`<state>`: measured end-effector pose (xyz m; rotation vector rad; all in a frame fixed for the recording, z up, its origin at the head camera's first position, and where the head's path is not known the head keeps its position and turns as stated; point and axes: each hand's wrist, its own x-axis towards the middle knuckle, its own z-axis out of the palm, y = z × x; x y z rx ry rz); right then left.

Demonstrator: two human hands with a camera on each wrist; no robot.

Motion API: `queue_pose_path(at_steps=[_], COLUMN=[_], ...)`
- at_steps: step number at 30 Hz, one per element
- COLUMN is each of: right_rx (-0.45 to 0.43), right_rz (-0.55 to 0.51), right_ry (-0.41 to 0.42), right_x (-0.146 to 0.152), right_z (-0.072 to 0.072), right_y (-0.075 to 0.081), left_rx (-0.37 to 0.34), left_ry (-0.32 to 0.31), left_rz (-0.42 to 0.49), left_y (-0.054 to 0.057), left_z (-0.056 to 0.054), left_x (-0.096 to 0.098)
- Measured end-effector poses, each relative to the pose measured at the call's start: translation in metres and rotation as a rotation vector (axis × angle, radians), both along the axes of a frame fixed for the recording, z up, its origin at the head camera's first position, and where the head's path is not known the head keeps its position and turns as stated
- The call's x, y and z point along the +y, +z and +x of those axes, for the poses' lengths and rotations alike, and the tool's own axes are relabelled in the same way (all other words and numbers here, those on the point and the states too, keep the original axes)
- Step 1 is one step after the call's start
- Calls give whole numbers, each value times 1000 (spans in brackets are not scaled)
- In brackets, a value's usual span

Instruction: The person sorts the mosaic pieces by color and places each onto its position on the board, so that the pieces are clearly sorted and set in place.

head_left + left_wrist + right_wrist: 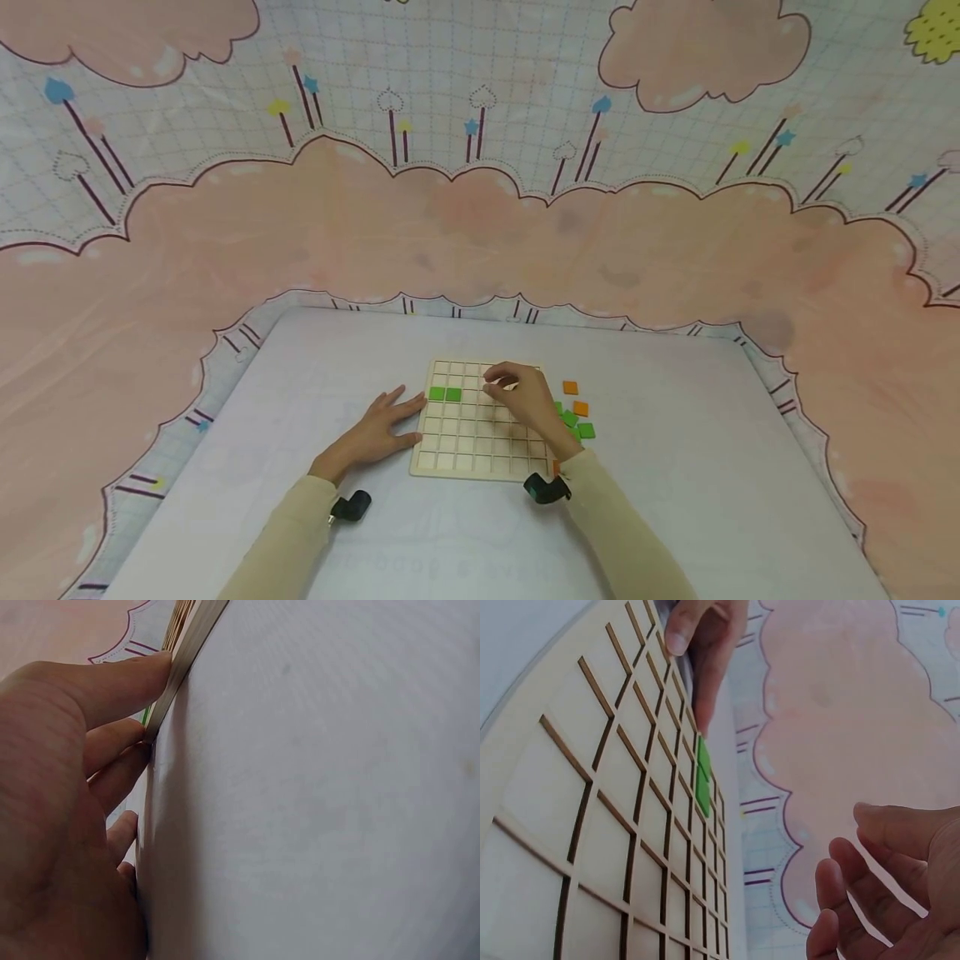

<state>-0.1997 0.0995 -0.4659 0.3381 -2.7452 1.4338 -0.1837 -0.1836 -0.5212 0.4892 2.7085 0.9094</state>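
On the white tabletop (697, 450), I'm watching a spread left hand (377, 428) touching a pale wooden grid board (457, 445), a loosely curved right hand (529, 400) hovering above.

Your right hand (522, 396) hides squares of the board (446, 460) toward two o'clock; your right sleeve (622, 533) partly covers an orange tile (557, 468) at four o'clock.
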Motion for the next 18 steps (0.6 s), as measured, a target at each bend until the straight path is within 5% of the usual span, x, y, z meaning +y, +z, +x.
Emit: queue_pose_path(at_steps=[18], right_rx=[-10], right_rz=[8], right_ry=[-60], right_x=[43], right_z=[6], right_y=[3], left_rx=[2], left_ry=[5], left_rz=[-8], left_y=[-1], left_z=[0], left_x=[-1])
